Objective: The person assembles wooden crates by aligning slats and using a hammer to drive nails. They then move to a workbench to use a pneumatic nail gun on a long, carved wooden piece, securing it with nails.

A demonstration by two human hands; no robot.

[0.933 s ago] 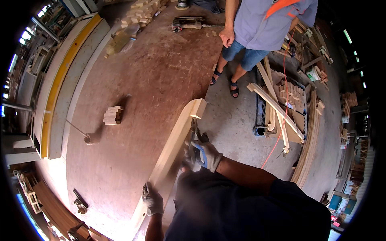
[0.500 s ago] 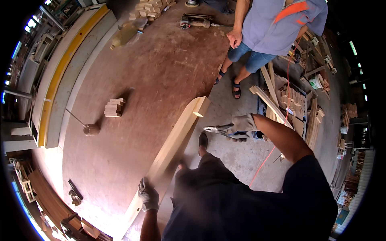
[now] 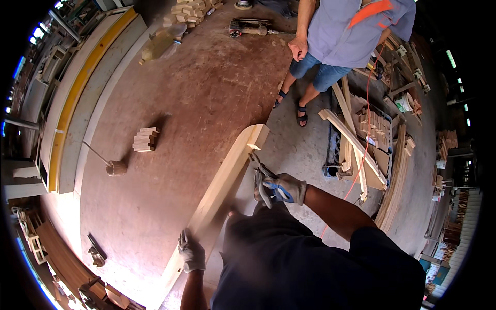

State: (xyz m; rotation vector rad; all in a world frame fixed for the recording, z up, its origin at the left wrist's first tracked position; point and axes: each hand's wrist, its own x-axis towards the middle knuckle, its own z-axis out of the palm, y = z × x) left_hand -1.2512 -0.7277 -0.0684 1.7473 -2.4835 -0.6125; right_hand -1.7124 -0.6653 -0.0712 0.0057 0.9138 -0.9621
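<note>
A long pale wooden beam (image 3: 223, 182) lies slantwise along the near edge of the brown worktable (image 3: 196, 98). At its far end sits a short wooden piece (image 3: 258, 137). My gloved left hand (image 3: 191, 251) grips the beam low down, fingers over its upper side. In my gloved right hand (image 3: 287, 188) is a pair of pliers (image 3: 263, 187), the handles within the palm and fingers. The jaws point up toward the beam's far end, close to its edge; whether they touch it I cannot tell.
Wooden blocks (image 3: 145, 139), a glue pot with a stick (image 3: 117, 168), a hand plane (image 3: 96, 251) and a power tool (image 3: 250, 28) rest on the table. Another person (image 3: 336, 41) stands beyond the beam. An orange hose (image 3: 368, 129) crosses timber at the right.
My right hand has swung left and toward me with the pliers, whose jaws now point up by the beam's end. My left hand stays on the beam.
</note>
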